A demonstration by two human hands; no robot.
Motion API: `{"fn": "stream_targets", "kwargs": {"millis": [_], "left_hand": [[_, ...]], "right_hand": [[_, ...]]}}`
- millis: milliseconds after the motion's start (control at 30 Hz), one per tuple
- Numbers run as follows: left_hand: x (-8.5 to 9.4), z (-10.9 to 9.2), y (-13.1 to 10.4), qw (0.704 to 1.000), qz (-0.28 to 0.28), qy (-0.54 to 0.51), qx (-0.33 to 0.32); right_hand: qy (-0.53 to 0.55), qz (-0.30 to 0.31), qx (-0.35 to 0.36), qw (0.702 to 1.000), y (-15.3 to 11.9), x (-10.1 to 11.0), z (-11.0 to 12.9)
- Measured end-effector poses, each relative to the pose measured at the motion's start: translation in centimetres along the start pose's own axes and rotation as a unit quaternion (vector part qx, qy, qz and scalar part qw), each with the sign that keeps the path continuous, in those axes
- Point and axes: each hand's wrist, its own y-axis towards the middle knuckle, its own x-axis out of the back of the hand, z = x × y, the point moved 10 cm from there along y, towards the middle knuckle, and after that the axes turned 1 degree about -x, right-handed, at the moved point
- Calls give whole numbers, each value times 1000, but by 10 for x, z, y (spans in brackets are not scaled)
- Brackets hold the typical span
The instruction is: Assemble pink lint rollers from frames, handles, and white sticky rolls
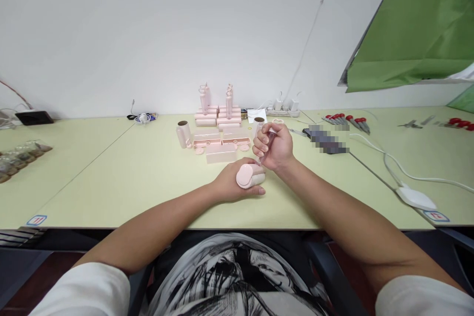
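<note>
My left hand (231,182) is wrapped round a pale pink cylindrical case (255,177) lying on its side near the table's front, its round end facing me. Just above it, my right hand (274,147) is closed round a clear pinkish tube (265,152), whose lower end points down at the case. Behind my hands lie two open pink trays (207,143) with small round parts and a translucent pink box (221,154). A pink cylinder (183,135) stands upright at their left; another (258,122) is partly hidden behind my right hand.
Stacked pink cases (206,119) with small upright bottles (229,103) stand near the wall. Right of my hands are a blurred-out dark device (326,140), red-ended tools (336,119) and a white cable with an adapter (416,197). Wrapped items (22,158) lie far left.
</note>
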Motion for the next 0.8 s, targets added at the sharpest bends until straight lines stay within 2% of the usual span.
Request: {"fn": "stream_targets", "kwargs": {"millis": [267,500,633,800], "left_hand": [[-1,-1,-4,999,-11,31,1],[1,-3,-8,998,-28,59,-14],[4,-6,-8,998,-34,57,-18],[11,-9,-5,998,-30,-37,-36]], "right_hand": [[-21,50,-12,998,-3,-12,-1],[-38,58,-14,997,-1,-16,-4],[-26,40,-15,999,2,-12,-8],[-16,1,4,1000,3,-2,-15]]}}
